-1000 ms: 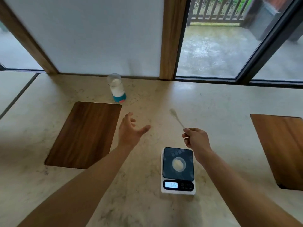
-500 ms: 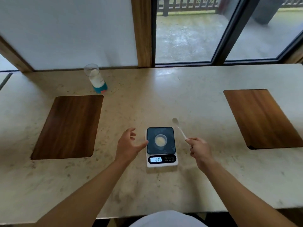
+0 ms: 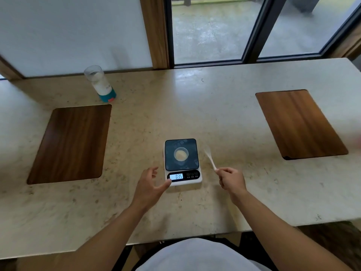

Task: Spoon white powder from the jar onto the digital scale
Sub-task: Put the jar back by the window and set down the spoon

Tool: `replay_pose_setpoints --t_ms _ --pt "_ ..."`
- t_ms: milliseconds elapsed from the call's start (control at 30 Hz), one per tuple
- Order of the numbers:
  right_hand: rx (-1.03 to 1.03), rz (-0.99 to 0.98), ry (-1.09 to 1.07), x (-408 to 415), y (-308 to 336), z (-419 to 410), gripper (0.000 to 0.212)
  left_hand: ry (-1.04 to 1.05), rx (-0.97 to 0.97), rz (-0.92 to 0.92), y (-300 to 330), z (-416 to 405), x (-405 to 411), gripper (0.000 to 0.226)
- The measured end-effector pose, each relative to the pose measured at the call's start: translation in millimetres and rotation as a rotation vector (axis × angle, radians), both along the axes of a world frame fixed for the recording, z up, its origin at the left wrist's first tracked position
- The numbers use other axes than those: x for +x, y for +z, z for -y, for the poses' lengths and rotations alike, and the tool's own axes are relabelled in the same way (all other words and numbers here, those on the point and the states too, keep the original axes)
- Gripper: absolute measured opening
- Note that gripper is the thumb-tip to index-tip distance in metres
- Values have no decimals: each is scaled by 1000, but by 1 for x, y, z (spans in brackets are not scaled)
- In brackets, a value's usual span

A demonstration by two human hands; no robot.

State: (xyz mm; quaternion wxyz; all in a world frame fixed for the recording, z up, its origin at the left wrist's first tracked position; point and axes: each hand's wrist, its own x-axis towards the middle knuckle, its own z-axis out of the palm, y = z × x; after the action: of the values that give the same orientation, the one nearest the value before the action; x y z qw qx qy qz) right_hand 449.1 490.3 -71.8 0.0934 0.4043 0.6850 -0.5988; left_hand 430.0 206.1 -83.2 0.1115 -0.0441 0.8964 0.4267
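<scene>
The digital scale (image 3: 182, 179) sits in the middle of the counter with a dark platform and a lit display reading 035. A small clear cup with white powder (image 3: 181, 155) stands on the platform. My left hand (image 3: 150, 185) is open, its thumb tip touching the scale's front left corner. My right hand (image 3: 232, 179) pinches the handle of a white plastic spoon (image 3: 210, 155), whose bowl points away to the right of the scale and looks bare. The clear jar of white powder (image 3: 100, 83) with a teal base stands far back on the left.
Two dark wooden boards lie on the beige stone counter (image 3: 214, 114): the left board (image 3: 71, 143) and the right board (image 3: 298, 124). A wall panel, a wooden post and glass doors run behind the counter. The counter's near edge is just in front of my body.
The view has pulled back and tilted down, so the scale sits more centred. My left hand came in to touch the scale's front left corner. The spoon stays raised beside the scale.
</scene>
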Motion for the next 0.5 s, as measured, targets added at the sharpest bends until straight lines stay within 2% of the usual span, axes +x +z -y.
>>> replay_pose_setpoints --t_ms 500 --pt "155 107 127 4 -11 14 15 -26 -18 -13 0 -4 12 59"
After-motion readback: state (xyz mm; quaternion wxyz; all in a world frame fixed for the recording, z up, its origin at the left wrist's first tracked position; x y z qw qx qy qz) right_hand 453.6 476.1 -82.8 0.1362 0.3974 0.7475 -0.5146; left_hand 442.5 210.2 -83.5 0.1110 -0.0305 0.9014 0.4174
